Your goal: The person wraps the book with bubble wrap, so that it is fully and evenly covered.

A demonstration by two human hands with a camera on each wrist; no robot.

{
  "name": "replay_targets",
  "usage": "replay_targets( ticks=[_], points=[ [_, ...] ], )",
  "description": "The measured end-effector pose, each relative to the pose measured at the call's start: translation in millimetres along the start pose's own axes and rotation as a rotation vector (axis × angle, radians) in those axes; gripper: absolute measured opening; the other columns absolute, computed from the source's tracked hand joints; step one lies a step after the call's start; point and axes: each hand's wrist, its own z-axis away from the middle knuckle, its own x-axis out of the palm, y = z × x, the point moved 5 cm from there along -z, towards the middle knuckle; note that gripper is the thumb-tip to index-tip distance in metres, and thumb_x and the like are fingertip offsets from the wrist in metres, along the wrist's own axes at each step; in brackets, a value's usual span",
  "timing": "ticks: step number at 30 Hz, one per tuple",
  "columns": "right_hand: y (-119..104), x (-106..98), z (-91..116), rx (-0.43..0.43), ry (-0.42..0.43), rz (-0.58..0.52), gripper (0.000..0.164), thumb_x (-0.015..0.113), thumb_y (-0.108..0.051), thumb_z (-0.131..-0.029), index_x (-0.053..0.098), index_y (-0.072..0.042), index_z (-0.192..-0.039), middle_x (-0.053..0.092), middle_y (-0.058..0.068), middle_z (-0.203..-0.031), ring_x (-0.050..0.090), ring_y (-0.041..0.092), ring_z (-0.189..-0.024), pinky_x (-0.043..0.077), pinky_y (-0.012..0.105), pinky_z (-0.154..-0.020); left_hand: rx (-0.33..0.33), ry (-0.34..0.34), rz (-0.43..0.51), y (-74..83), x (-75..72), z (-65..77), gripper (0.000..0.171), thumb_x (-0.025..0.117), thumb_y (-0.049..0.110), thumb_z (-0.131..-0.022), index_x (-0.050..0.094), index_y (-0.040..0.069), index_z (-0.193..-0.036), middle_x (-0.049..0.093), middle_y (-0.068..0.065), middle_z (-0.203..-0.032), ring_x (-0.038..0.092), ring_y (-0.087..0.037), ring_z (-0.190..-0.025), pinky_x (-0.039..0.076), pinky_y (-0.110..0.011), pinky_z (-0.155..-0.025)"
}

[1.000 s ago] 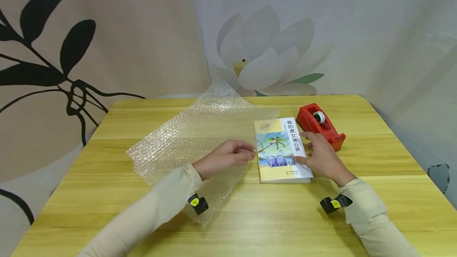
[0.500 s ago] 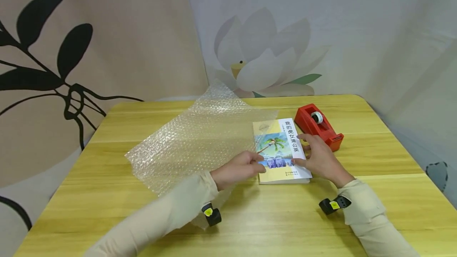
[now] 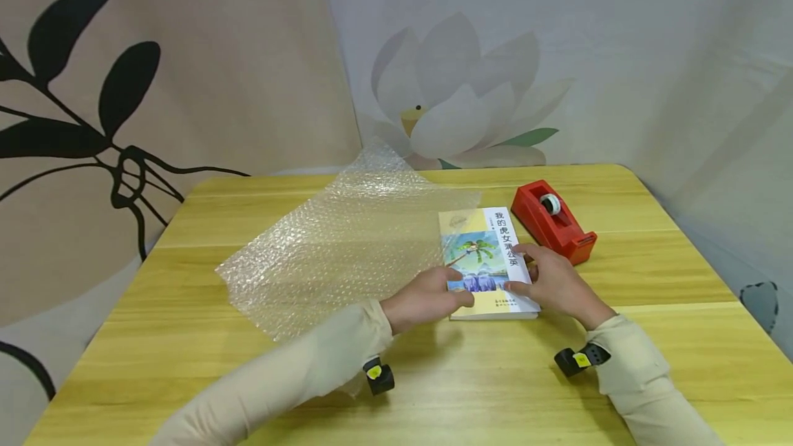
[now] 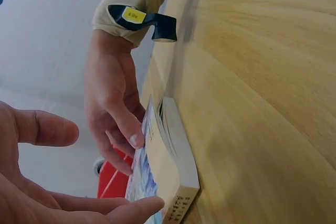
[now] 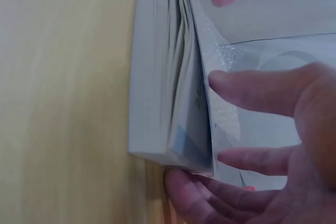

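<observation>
A paperback book (image 3: 476, 243) with a palm tree and elephants on its cover lies flat on the table, pages slightly fanned at the near edge. My right hand (image 3: 554, 284) holds its right side, thumb on the cover and fingers down against the edge in the right wrist view. Over the lower left of the book, my left hand (image 3: 427, 298) has its fingers extended, fingertips at the cover and side; its thumb stands clear in the left wrist view. A sheet of bubble wrap (image 3: 328, 239) spreads to the left, its right corner overlapping the book's upper left.
Just beyond the right hand, a red tape dispenser (image 3: 548, 219) with a roll of tape stands close to the book. The wooden table (image 3: 657, 267) ends at a patterned curtain (image 3: 248, 74) behind.
My left hand has moved right and slightly nearer, from the bubble wrap to the book's lower left. My right hand has slid slightly down along the book's right side. The book stays nearly in place.
</observation>
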Motion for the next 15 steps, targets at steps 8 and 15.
replay_targets(
  ticks=[8,15],
  points=[
    [-0.9,1.9,0.8,0.007,-0.013,0.0,0.07,0.081,-0.029,-0.083,0.053,0.003,-0.139,0.06,0.013,-0.1,0.051,0.021,-0.082,0.038,0.027,-0.063,-0.013,-0.009,0.066,1.5,4.7,1.5,0.06,0.065,0.023,-0.086,0.055,-0.004,-0.138,0.053,-0.014,-0.149,0.049,-0.026,-0.132,0.041,-0.046,-0.116],
    [-0.2,3.4,1.5,0.027,-0.004,-0.015,0.067,0.08,-0.029,-0.084,0.056,0.004,-0.137,0.06,0.014,-0.1,0.051,0.022,-0.084,0.039,0.027,-0.064,-0.021,-0.007,0.265,6.2,6.3,-2.1,0.056,0.068,0.018,-0.086,0.056,-0.004,-0.136,0.06,-0.007,-0.114,0.05,-0.019,-0.104,0.044,-0.033,-0.093]
  ],
)
